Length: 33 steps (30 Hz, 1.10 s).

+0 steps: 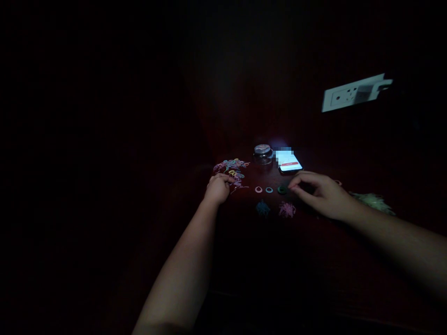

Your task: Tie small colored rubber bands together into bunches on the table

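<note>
My left hand (pixel 218 189) rests at the near edge of a loose pile of small multicoloured elastic bands (pixel 232 164). Its index finger stretches over the bands, apart from the thumb; the other fingers are curled and partly hidden. My right hand (pixel 319 193) has thumb and index fingertip pinched together just right of a dark green ring-shaped hair tie (pixel 282 190). Anything in that pinch is too small to make out. Left of the green ring lie a light blue ring (pixel 269 190) and a pink ring (pixel 258 190), in a row.
Nearer me lie a blue band heap (pixel 263 208) and a pink band heap (pixel 287 209). A pale yellow-green heap (pixel 374 203) is partly behind my right forearm. Behind stand a lidded jar (pixel 263 155) and a lit phone (pixel 289 160). A socket panel (pixel 352 94) is on the wall.
</note>
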Each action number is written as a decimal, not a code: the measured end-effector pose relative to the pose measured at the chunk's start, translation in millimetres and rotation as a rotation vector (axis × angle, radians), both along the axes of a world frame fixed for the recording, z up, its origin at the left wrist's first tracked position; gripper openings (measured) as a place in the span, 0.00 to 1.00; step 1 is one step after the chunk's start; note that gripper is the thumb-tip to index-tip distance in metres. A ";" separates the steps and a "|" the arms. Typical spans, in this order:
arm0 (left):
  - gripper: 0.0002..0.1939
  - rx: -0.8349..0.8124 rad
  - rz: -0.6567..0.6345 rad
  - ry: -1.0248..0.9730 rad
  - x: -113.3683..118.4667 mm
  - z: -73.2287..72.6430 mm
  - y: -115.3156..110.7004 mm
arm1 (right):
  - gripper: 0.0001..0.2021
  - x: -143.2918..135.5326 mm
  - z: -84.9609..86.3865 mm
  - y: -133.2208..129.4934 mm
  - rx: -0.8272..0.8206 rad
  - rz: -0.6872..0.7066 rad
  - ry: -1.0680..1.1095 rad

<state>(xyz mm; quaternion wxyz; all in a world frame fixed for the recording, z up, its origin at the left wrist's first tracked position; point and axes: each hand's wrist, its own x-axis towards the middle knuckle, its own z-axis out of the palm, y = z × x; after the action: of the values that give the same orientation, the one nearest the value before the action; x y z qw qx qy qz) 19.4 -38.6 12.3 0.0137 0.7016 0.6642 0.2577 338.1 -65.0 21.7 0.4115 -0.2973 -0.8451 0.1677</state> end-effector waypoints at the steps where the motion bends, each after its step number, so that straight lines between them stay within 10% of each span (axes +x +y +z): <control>1: 0.18 -0.010 0.009 0.005 -1.2 -0.8 0.2 | 0.07 -0.1 0.2 -0.3 -0.001 0.000 -0.001; 12: 0.20 -0.054 -0.052 0.002 2.7 -3.4 0.1 | 0.07 -1.2 0.9 -1.2 0.006 -0.005 0.001; 33: 0.09 -0.155 0.265 -0.007 -10.0 -1.2 -2.4 | 0.07 -0.8 0.5 -1.1 0.002 -0.006 -0.011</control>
<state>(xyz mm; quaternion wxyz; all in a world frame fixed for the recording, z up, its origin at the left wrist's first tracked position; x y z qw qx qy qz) 9.4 -41.0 11.1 0.0363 0.6038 0.7688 0.2076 337.3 -66.1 22.1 0.4076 -0.3002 -0.8467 0.1639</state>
